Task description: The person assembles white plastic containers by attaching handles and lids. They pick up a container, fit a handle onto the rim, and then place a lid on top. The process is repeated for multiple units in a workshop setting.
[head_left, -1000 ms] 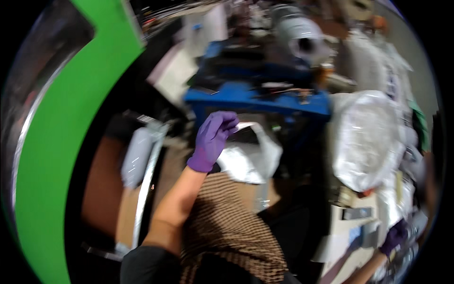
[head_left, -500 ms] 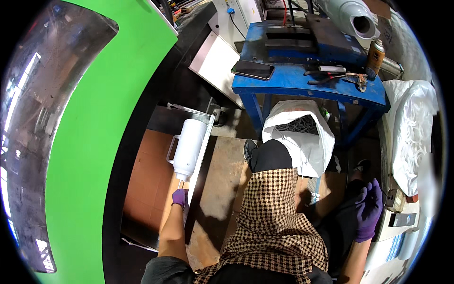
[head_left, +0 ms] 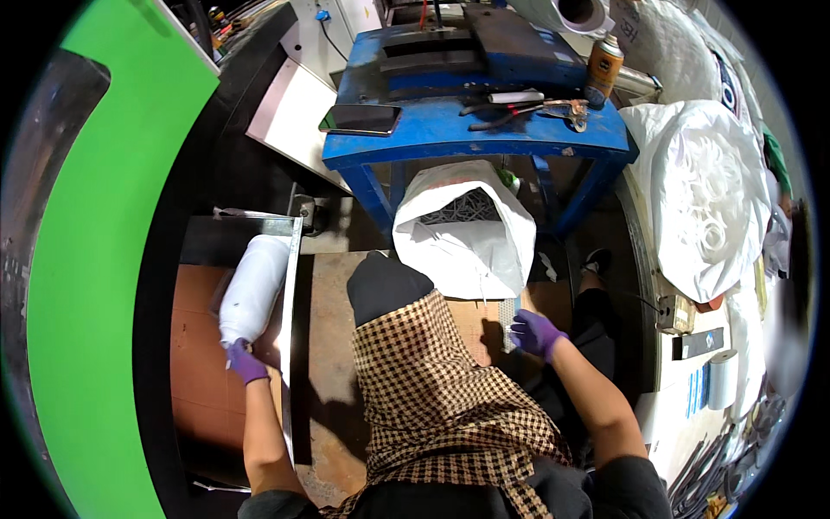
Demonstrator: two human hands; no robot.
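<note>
A white plastic jug (head_left: 256, 290) lies lengthwise in the cardboard-lined bin (head_left: 203, 337) on my left, its narrow end toward me. My left hand (head_left: 246, 362), in a purple glove, is closed around that narrow end; the fingertips are partly hidden. The jug's handle is hard to make out on its shadowed left side. My right hand (head_left: 536, 335), also in a purple glove, hovers with nothing in it and its fingers apart. Just beyond it stands a white sack (head_left: 475, 255) holding dark grey strips (head_left: 471, 208).
A blue metal table (head_left: 484, 130) ahead carries a phone (head_left: 360, 119), pliers (head_left: 506, 116) and a spray can (head_left: 603, 71). White rings fill a plastic bag (head_left: 705, 199) at the right. A green machine panel (head_left: 95, 259) borders the left.
My view has swung to the right. My left hand has come up onto the jug's narrow end. My right hand has moved from the far right inward, toward the sack.
</note>
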